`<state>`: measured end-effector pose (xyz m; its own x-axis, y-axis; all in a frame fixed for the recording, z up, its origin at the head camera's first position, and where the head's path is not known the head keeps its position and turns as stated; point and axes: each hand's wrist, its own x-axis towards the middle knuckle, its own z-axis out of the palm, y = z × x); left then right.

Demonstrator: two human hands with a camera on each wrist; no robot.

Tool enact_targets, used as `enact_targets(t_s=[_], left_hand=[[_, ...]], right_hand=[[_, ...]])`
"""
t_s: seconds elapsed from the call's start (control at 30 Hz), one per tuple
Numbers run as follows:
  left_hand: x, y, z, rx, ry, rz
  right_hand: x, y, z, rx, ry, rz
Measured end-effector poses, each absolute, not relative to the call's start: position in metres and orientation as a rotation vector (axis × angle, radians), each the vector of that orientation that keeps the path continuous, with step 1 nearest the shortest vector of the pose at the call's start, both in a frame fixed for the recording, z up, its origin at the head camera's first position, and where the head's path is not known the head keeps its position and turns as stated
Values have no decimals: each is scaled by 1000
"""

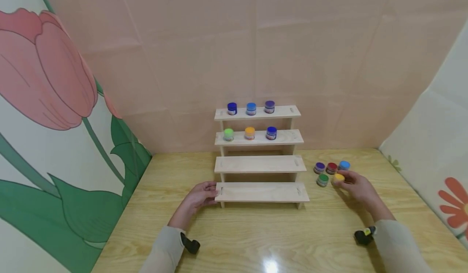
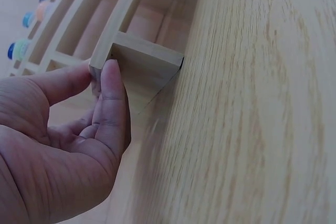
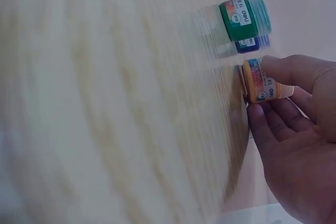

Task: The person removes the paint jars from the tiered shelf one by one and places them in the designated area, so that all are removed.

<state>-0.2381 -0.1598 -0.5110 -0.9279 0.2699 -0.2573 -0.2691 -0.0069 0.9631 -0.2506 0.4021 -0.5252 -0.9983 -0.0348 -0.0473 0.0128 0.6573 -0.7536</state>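
My left hand [image 1: 200,195] pinches the left end of the lowest board of a pale wooden tiered shelf [image 1: 261,191], thumb and fingers on either side of it in the left wrist view. To the right of the shelf, my right hand [image 1: 360,187] holds a small yellow paint jar [image 3: 260,81] between thumb and fingers, close over the table. Beside that jar stands a green paint jar [image 1: 322,180]. Behind are a purple jar [image 1: 319,167], a red jar [image 1: 332,167] and a light blue jar [image 1: 344,165].
On the top tier sit a dark blue jar [image 1: 232,109], a blue jar [image 1: 251,109] and a purple one. The tier below carries a light green jar [image 1: 228,134], an orange jar [image 1: 250,133] and a dark blue one. A pink cloth backdrop [image 1: 256,61] hangs behind the wooden table [image 1: 234,240].
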Motion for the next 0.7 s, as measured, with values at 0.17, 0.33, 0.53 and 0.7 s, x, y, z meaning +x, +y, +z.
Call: enact_targets(t_s=[0.17,0.33,0.53,0.7], left_hand=[[-239,-161,-512,7,1905,1987],[-239,-161,-510,0,1899,1989],[-238,-161,-509,0,1900,1992],[-238,-161,-510,3,1915,1981]], right_hand=[[-252,403,-527,-15,2806,-1260],[-254,403,-528,-8,2801,-1265],[-253,399,-520,-18,2811,-1280],[-249,391,-501,-68,2902,-1296]])
